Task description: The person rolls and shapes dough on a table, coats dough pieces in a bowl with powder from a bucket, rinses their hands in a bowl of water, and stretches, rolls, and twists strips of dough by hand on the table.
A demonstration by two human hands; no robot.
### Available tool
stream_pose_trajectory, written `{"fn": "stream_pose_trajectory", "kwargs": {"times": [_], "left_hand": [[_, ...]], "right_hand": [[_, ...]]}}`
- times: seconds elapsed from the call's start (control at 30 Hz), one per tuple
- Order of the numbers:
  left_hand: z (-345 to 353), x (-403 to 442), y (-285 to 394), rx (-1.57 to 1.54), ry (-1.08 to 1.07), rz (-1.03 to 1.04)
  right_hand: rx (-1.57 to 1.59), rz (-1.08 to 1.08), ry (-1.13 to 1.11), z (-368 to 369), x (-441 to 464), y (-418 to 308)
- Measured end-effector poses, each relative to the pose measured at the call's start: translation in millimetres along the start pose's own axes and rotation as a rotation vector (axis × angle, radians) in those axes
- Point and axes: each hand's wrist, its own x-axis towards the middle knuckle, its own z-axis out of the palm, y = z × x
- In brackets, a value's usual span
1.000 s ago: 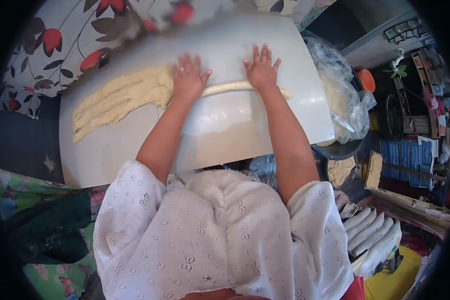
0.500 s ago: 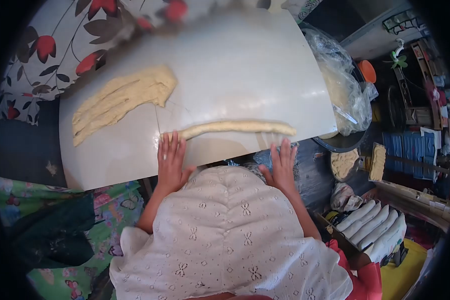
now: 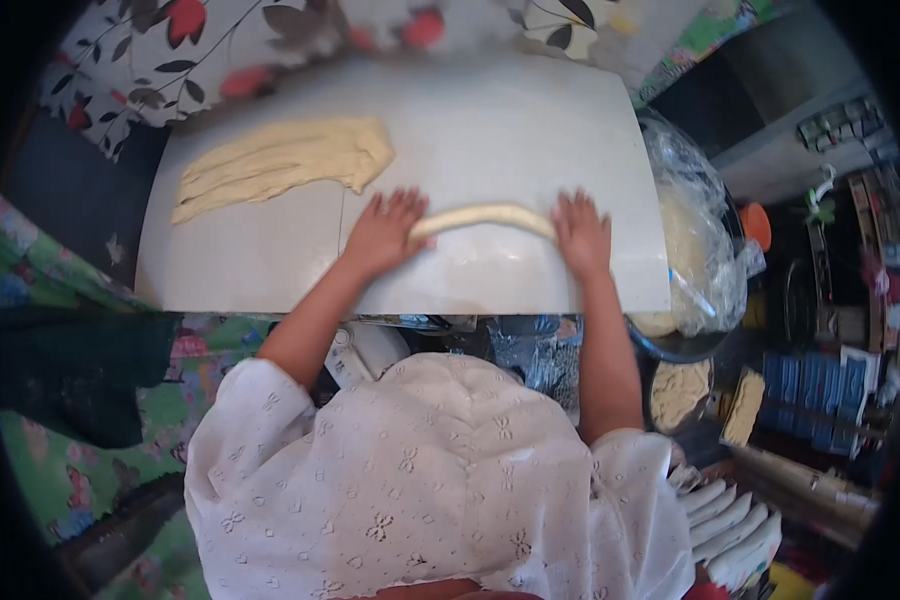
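Note:
A rope of dough [image 3: 485, 213], slightly arched, lies across the white work surface [image 3: 510, 270] between my two hands. My left hand [image 3: 385, 232] rests over its left end, palm down, with fingers stretched forward and the thumb beside the rope. At the right end, my right hand [image 3: 582, 232] lies palm down, its fingers extended and somewhat apart. The ends under the palms are hidden. Beyond my left hand, a flattened, creased slab of dough [image 3: 285, 162] sits on the same surface.
Right of the surface stands a dark basin [image 3: 685, 347] holding dough under clear plastic [image 3: 715, 200]. Lower right are a round container of dough [image 3: 682, 393], a narrow tray of dough [image 3: 743, 407] and several white wrapped packs [image 3: 735, 530]. Floral cloth [image 3: 270, 40] hangs along the far edge.
Both hands have moved forward, away from my body, with the dough rope farther from the near edge. The rope now bows more, and less of it shows between the hands. The camera view has shifted.

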Motion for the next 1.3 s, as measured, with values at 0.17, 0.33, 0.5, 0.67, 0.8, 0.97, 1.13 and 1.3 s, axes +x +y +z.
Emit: {"fn": "stream_pose_trajectory", "kwargs": {"times": [0.17,0.33,0.5,0.67,0.8,0.97,1.13,1.3], "left_hand": [[-3.2,-81.4,17.7,-0.431,0.046,0.016],[4.4,-27.6,51.9,-0.173,0.345,-0.069],[-62.4,-32.8,137.5,-0.377,0.088,-0.256],[-86.5,-92.0,207.7,-1.015,-0.285,0.128],[-61.2,-86.0,252.9,-1.002,-0.296,0.305],[-39.9,-76.0,286.9,-0.767,-0.268,0.414],[-14.4,-67.0,300.0,-0.711,-0.349,0.447],[-23.3,-65.4,315.1,-0.729,-0.393,0.381]], "right_hand": [[0.055,-0.280,0.013,-12.0,-126.8,-13.0],[0.225,-0.319,0.144,-8.9,-98.7,-29.5],[0.273,-0.440,0.142,-10.9,-82.7,-40.5],[0.793,-0.807,-0.146,-40.7,-145.5,-2.5],[0.963,-0.583,-0.237,-81.2,-213.9,90.5],[0.686,0.074,-0.036,-168.6,-334.4,238.1],[-0.097,0.562,0.945,-201.7,-404.7,325.0],[0.388,0.414,1.102,-173.4,-336.4,334.2]]}}
